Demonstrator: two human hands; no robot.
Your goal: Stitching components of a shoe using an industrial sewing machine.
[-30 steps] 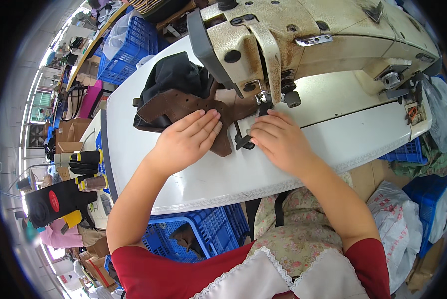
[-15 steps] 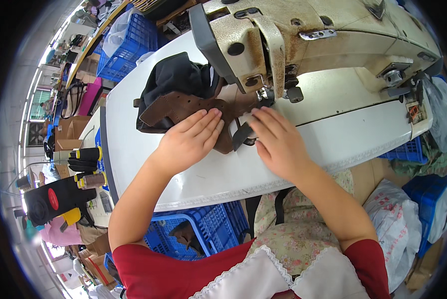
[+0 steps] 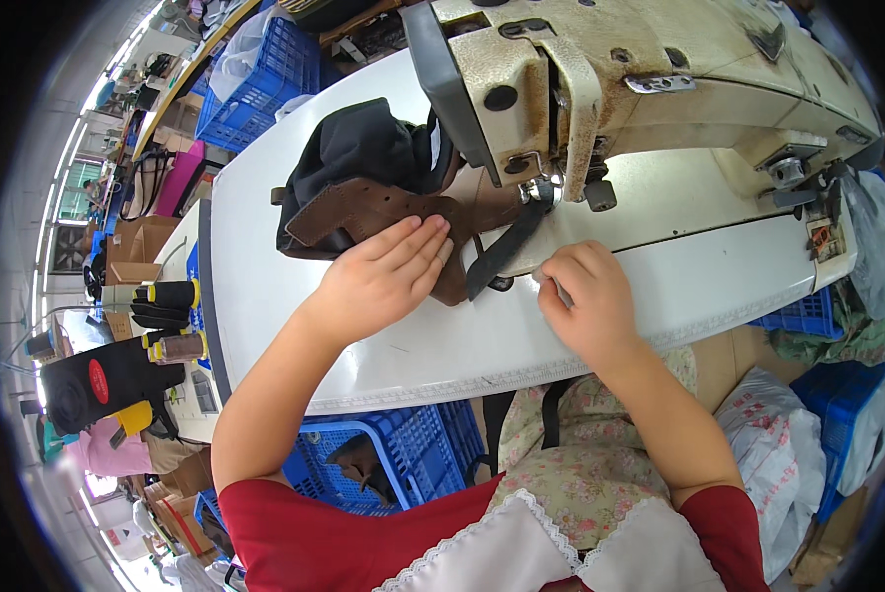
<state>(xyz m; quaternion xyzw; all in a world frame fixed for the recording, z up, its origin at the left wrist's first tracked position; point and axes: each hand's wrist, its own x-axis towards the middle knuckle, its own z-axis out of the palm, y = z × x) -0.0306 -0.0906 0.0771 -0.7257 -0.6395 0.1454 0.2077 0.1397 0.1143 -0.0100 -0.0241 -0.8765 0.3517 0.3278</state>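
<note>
A brown leather piece joined to black fabric lies on the white sewing machine bed, its right end by the presser foot. My left hand rests flat on the leather, fingers stretched out side by side. From the presser foot a black strap slants down toward me, its lower end loose beside the leather. To the right of this strap, my right hand is held over the bed, apart from the work. Its fingers are curled in, and whatever may be between the fingertips is too small to name.
The sewing machine arches over the work from the right. Below the table's near edge stands a blue crate with dark pieces inside. Thread spools stand at the left. Another blue crate is at the far left.
My right hand has moved off the strap, right and toward me, and its fingers have curled. The strap now shows up to the presser foot. My left hand stays on the leather.
</note>
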